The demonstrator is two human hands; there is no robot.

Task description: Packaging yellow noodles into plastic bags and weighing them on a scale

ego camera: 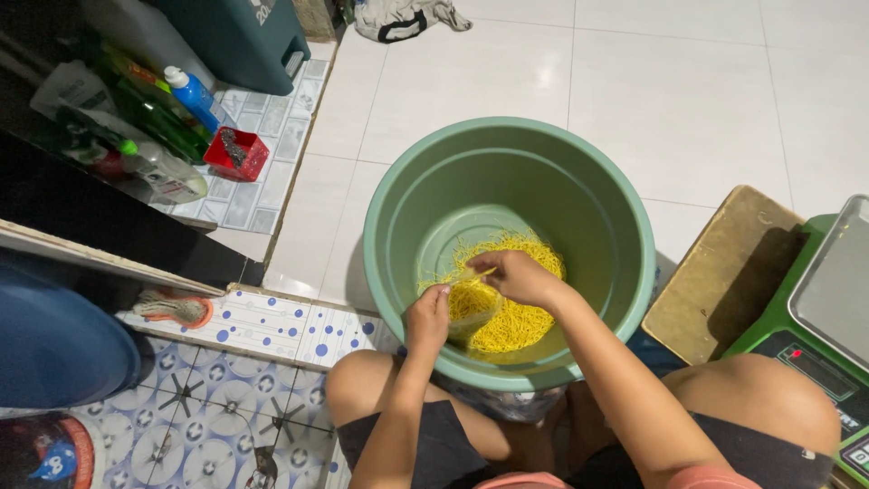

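Over on the far left, bottles (167,122) and a small red tub (237,154) sit on a tiled ledge, with a blue-dotted tile strip (272,321) just below. Moving across, the left hand (427,319) is closed, pinching a clear bag (475,308) stuffed with yellow noodles (520,321) at the near side of the green basin (579,190). Right beside it, the right hand (518,276) is curled over the bag's mouth, fingers gripping a clump of strands. More noodles lie heaped on the basin's bottom. Further right, a wooden board (724,272) rests on the floor, touching a green scale (815,335) with a metal tray.
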